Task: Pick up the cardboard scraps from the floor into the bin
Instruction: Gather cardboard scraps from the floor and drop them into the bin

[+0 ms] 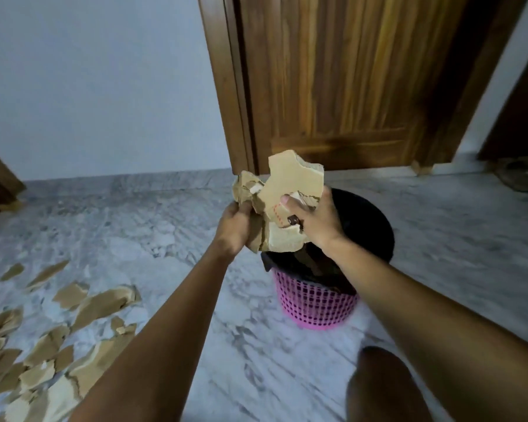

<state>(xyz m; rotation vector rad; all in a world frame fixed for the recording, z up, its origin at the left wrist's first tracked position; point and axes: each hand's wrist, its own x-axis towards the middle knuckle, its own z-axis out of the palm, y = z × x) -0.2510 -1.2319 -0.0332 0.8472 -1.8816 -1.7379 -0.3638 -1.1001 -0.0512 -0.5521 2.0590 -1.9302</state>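
Loose scraps (58,339): at my far left I see torn tan cardboard pieces strewn flat over the grey-white marbled floor (171,233), ragged-edged, matte, overlapping in places; the spread runs from the lower left corner up toward the middle left.
Left hand (233,228): I have it closed around the left side of the held bundle, fingers curled over the crumpled edge, forearm reaching up from the bottom of the view.
Held bundle (282,193): several cardboard scraps bunched together between both hands, above the near rim of the bin; its long axis stands roughly upright, the tallest flat piece pointing up toward the door, the lower torn edge pointing down at the bin mouth. Surfaces are smooth tan with rough torn borders; one piece shows a small red dotted mark.
Right hand (314,222): clamped on the right side of the same bundle, thumb pressed across the front of the cardboard.
Bin (314,303): a round pink plastic basket with a lattice wall, lined with a black bag folded over the rim, standing upright on the floor just below the hands.
Door (347,80): brown varnished wood with vertical grain, behind the bin.
Knee (384,388): a bare knee shows at the lower right.
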